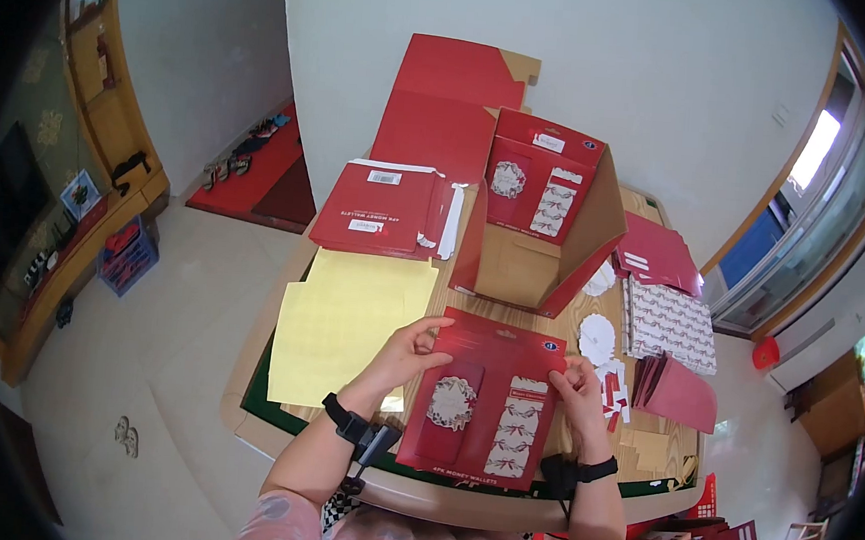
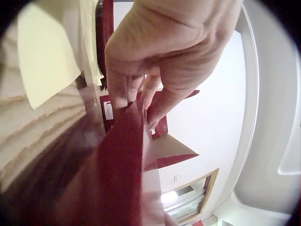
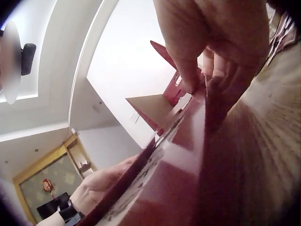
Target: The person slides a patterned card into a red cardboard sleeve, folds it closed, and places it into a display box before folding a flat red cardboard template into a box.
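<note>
A flat red money-wallet pack, with a wreath and a bow-pattern strip on its front and "4PK MONEY WALLETS" along the bottom, is tilted up near the table's front edge. My left hand pinches its upper left edge between thumb and fingers. At the upper right edge, my right hand holds it the same way, thumb on the front. Both wrist views look along the pack, with the left thumb on one side and fingers behind. Just beyond it stands an open red cardboard box, brown inside, its back panel bearing a matching design.
Left of the box lies a stack of red packs, with yellow sheets nearer me. White scalloped cutouts, a bow-patterned stack and dark red folders lie to the right. A red board leans against the wall.
</note>
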{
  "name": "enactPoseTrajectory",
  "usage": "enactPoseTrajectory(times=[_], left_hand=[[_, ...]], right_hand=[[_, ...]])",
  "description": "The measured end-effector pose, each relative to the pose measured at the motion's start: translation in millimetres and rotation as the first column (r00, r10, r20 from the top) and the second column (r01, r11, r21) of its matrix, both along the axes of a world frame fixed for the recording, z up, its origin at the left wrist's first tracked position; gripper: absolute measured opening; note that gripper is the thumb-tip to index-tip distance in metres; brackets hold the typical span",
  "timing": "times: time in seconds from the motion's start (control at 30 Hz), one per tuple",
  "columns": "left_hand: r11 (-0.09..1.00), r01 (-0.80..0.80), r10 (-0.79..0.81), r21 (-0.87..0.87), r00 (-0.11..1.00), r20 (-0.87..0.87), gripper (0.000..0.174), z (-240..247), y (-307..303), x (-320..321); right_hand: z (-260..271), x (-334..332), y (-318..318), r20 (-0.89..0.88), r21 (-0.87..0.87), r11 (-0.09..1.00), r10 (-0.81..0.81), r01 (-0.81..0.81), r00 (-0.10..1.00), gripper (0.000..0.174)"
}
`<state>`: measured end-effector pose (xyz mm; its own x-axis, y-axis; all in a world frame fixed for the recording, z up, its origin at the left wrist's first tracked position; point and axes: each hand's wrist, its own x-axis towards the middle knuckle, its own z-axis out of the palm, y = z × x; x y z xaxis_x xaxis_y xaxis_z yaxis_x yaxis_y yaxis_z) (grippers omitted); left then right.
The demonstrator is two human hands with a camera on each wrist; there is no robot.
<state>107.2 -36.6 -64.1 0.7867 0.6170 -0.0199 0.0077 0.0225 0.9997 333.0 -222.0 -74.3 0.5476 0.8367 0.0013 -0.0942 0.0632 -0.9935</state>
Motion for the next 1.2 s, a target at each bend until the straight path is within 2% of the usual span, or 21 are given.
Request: enactPoseTrajectory(times=[0.17, 0.23, 0.27, 0.33, 0.43, 0.5, 0.57, 0.63, 0.73, 0.83, 0.93, 0.97, 1.03, 1.07, 1.17, 1.2], left_hand=[[1.000, -0.003, 0.002, 0.010, 0.994, 0.106, 0.054, 2, -5, 3], [0.996, 0.026, -0.024, 0.089, 0.999, -0.025, 0.052, 5, -3, 1], [0.991, 0.045, -0.033, 0.127, 0.995, -0.092, 0.052, 5, -3, 1], [0.985, 0.025, -0.006, 0.173, 0.994, -0.108, 0.050, 3, -3, 1], [0.974, 0.012, 0.014, 0.228, 0.994, -0.113, 0.049, -4, 0, 1], [0.972, 0.012, 0.016, 0.236, 0.993, -0.116, 0.050, -6, 0, 0], [0.975, 0.015, 0.013, 0.222, 0.992, -0.126, 0.051, -5, -1, 1], [0.972, 0.021, 0.013, 0.232, 0.989, -0.147, 0.051, 5, -5, -1], [0.964, 0.027, 0.026, 0.264, 0.980, -0.196, 0.048, 5, -5, -1], [0.949, 0.024, 0.045, 0.315, 0.977, -0.210, 0.044, -5, -2, 0], [0.959, 0.039, 0.018, 0.280, 0.980, -0.197, 0.043, -6, -3, 0], [0.967, 0.046, 0.003, 0.251, 0.981, -0.192, 0.043, -5, -4, 0], [0.941, 0.047, -0.007, 0.334, 0.993, -0.120, 0.042, -30, 1, 3], [0.924, 0.049, -0.017, 0.379, 0.996, -0.086, 0.042, -41, 5, 4], [0.866, 0.108, 0.026, 0.488, 0.965, -0.260, 0.040, -13, -4, 1], [0.856, 0.111, 0.032, 0.505, 0.964, -0.266, 0.040, -13, -4, 2]], right_hand=[[2, -2, 1, 0.089, 0.008, 1.000, -0.002, 0.001, 0.996, 0.035], [-8, 5, 0, 0.180, -0.037, 0.999, 0.044, -0.038, 0.983, 0.037], [-10, 7, -1, 0.165, -0.031, 0.999, 0.048, -0.043, 0.985, 0.039], [-4, 2, 0, 0.137, -0.018, 0.998, 0.056, -0.055, 0.989, 0.041], [13, -14, 2, 0.239, 0.049, 0.998, 0.025, -0.038, 0.971, 0.047], [16, -10, -2, 0.431, -0.109, 0.991, 0.118, -0.078, 0.894, 0.052], [14, -9, -2, 0.510, -0.146, 0.984, 0.159, -0.098, 0.845, 0.055], [10, -11, 2, 0.500, -0.058, 0.991, 0.131, -0.118, 0.856, 0.056], [26, -15, -3, 0.574, -0.260, 0.965, 0.165, -0.012, 0.802, 0.054], [22, -15, -2, 0.596, -0.198, 0.980, 0.141, -0.025, 0.790, 0.051], [20, -14, -4, 0.562, -0.257, 0.966, 0.170, -0.025, 0.810, 0.048], [22, -14, -4, 0.621, -0.276, 0.961, 0.184, -0.008, 0.762, 0.047], [29, -14, -6, 0.724, -0.306, 0.952, 0.214, 0.027, 0.656, 0.044], [27, -13, -7, 0.741, -0.285, 0.958, 0.211, 0.014, 0.637, 0.044], [16, -6, -8, 0.802, -0.236, 0.972, 0.189, 0.010, 0.566, 0.045], [12, -4, -8, 0.823, -0.233, 0.972, 0.183, 0.026, 0.537, 0.046]])
